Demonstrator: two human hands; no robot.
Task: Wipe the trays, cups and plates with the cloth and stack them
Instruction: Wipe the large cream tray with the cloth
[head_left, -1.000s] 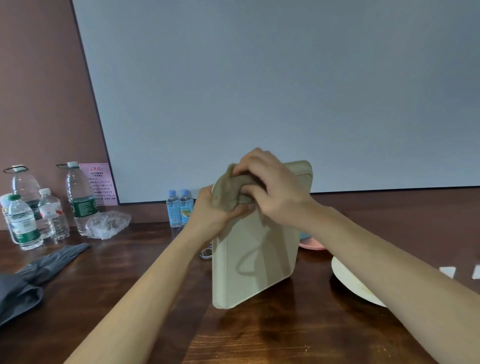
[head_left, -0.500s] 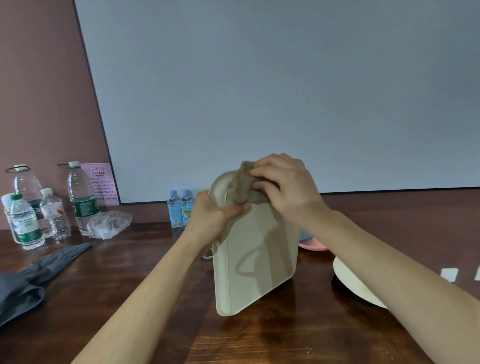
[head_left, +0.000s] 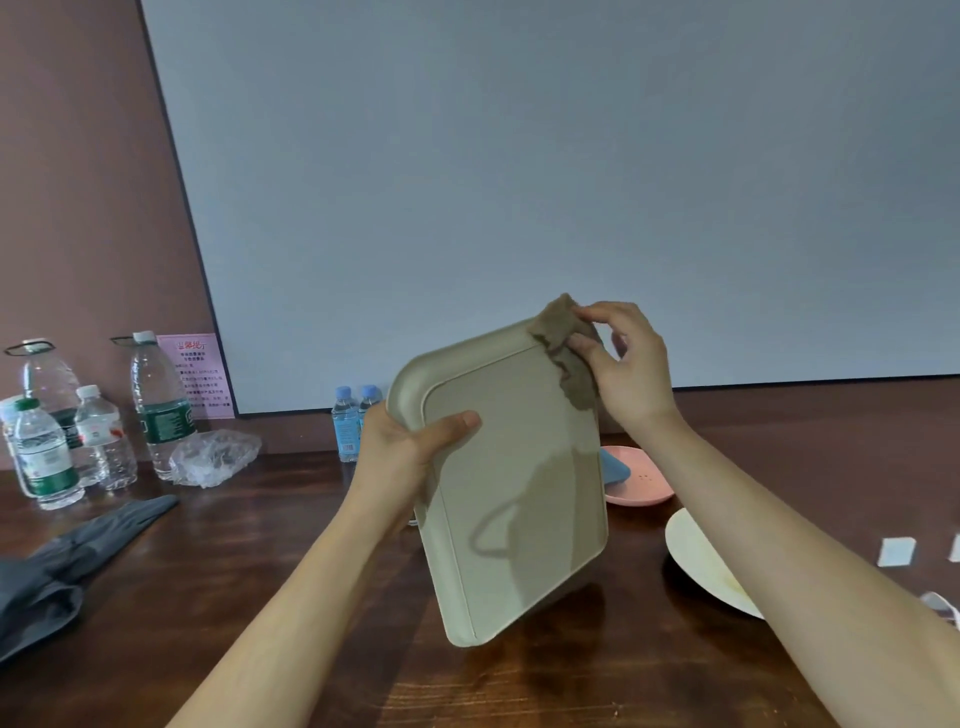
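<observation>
- The tray (head_left: 519, 493) stands on end over the table (head_left: 260, 571), tilted. Its lower corner is at or just above the wood, and I cannot tell which
- The left hand (head_left: 405, 457) grips the tray's left edge, thumb laid across the face and fingers curled behind
- The right hand (head_left: 631, 374) pinches the brown cloth (head_left: 563, 348) between thumb and fingertips against the tray's top right corner
- A second ago both hands were bunched together near the top left with the cloth wadded there. Since then the cloth has run along the top rim to the far corner and the hands have parted
- My reading: the rim pass on this tray is nearly done — the right edge and perhaps the back remain before it can be laid down to start a stack
- A pink plate (head_left: 649, 486) and a white plate (head_left: 696, 561) lie to the right of the tray, unstacked
</observation>
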